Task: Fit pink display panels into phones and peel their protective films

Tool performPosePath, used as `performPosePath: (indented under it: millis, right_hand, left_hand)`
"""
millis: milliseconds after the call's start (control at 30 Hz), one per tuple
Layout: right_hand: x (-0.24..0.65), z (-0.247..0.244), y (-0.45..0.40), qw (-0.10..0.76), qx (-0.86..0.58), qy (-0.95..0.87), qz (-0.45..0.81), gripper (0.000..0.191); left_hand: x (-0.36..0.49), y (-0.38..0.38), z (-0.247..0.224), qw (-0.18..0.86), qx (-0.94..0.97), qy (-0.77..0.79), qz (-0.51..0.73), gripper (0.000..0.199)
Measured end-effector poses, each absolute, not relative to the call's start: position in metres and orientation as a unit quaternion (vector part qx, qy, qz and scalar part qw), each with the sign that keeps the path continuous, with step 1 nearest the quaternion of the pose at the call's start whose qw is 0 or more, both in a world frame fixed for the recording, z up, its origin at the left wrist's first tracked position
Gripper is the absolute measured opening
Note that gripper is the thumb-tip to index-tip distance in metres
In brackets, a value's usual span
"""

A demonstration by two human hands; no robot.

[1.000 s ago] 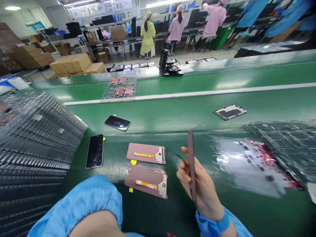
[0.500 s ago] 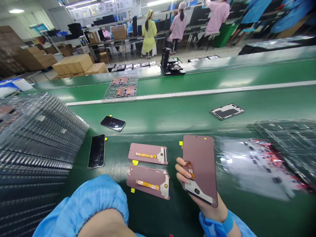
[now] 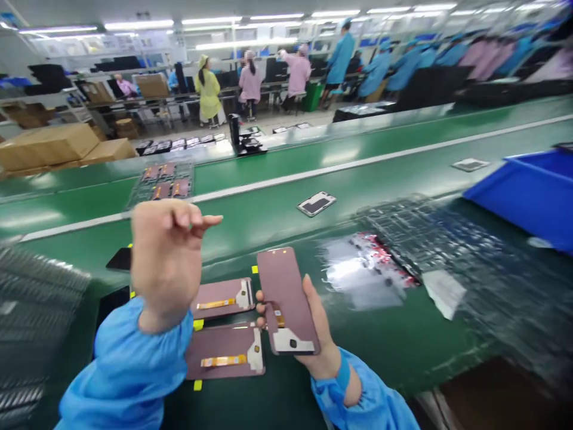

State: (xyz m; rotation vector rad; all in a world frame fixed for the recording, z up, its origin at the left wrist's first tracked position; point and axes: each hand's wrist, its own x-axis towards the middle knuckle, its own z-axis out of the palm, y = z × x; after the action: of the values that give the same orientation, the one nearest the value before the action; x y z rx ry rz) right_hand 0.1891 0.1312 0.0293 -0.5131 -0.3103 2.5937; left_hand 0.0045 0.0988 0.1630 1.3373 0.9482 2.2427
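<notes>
My right hand (image 3: 324, 334) holds a mauve phone screen panel (image 3: 289, 292) from beneath, fingers at its left edge and thumb at its right. The panel has a yellow tab, an orange flex strip and a pale lower part. My left hand (image 3: 172, 263) is raised left of it, over the belt side of the bench, with curled fingers and the fingertips drawn together; anything between them is too small to see. Two similar panels, an upper one (image 3: 224, 288) and a lower one (image 3: 228, 340), lie between my arms.
Stacked clear trays (image 3: 36, 298) stand at left. Partly hidden dark phones lie beside them. Beyond are a green belt (image 3: 250, 209) with a phone frame (image 3: 316, 203) and a tray of panels (image 3: 165, 179). Plastic bags (image 3: 362, 275), clear trays (image 3: 430, 239) and a blue bin (image 3: 528, 191) are at right.
The view has turned right, bringing the blue bin into sight. My left hand has come up into view. My right hand still holds the panel, its thumb now showing at the edge.
</notes>
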Motion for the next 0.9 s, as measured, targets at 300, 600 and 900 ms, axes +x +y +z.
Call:
performPosePath:
  millis: [300,600,900]
  right_hand:
    - [0.188,0.011,0.145,0.215,-0.083,-0.173,0.958,0.088]
    - [0.174,-0.015,0.173,0.199,-0.038,-0.190,0.961,0.110]
    - [0.172,-0.001,0.177,0.223,-0.067,-0.192,0.953,0.111]
  left_hand:
    - [-0.008,0.290,0.050,0.204,0.589,0.691,0.366,0.039]
    - [0.056,0.389,-0.007,0.142,0.598,0.764,0.198,0.077]
    - [0.038,0.382,0.001,0.093,0.585,0.769,0.242,0.066]
